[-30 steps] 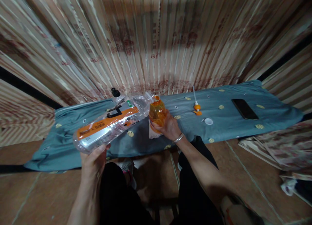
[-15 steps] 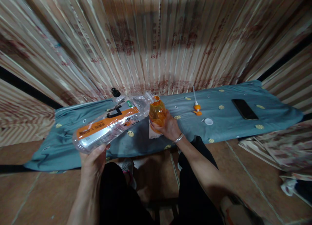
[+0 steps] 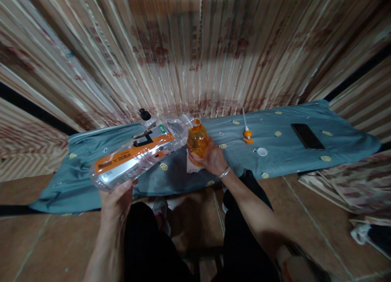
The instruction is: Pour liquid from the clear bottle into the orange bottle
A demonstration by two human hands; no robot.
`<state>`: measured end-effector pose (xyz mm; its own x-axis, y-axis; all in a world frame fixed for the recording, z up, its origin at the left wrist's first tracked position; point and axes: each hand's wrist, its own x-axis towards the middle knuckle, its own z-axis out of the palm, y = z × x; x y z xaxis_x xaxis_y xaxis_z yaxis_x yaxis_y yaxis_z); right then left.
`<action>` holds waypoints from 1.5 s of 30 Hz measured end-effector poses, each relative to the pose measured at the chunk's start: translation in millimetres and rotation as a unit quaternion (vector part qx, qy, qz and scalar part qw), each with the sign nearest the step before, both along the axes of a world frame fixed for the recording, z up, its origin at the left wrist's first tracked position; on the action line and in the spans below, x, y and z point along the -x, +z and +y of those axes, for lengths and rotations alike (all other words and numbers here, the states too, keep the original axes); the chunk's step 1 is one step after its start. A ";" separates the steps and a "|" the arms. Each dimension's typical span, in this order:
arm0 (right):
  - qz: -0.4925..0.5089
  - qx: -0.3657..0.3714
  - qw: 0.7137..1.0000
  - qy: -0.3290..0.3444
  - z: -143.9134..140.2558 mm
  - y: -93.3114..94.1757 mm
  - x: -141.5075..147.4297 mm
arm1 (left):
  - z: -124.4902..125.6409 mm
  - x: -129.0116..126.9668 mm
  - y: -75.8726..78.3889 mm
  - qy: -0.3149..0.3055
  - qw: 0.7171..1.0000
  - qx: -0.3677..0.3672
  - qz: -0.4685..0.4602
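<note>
The left hand [image 3: 117, 198] grips the base of a large clear bottle [image 3: 139, 151], tipped so its neck meets the mouth of a small orange bottle [image 3: 197, 141], which the right hand [image 3: 212, 160] clasps above the blue-covered table [image 3: 290, 156].

big bottle [image 3: 139, 154] left, mouth against small bottle [image 3: 197, 141] | pump [image 3: 247, 133], cap [image 3: 262, 151] right | phone [image 3: 307, 136] far right, all on cloth [image 3: 290, 156]

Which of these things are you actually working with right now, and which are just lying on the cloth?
In hand:
large clear bottle, tipped, in left hand
small orange bottle in right hand

Lying about:
pump nozzle
white cap
phone
black knob
</note>
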<state>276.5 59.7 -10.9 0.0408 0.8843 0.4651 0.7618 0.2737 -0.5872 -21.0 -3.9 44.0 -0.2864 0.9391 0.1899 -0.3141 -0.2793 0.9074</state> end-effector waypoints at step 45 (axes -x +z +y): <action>0.000 0.000 1.000 -0.003 -0.2 0.6 0.7 | -0.6 -2.8 4.0 0.011 1.000 0.007 -0.001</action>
<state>275.8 59.5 -10.3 0.0462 0.8843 0.4647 0.7638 0.2685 -0.5869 -18.2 -4.5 47.9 -0.3070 0.9354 0.1756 -0.3100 -0.2728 0.9108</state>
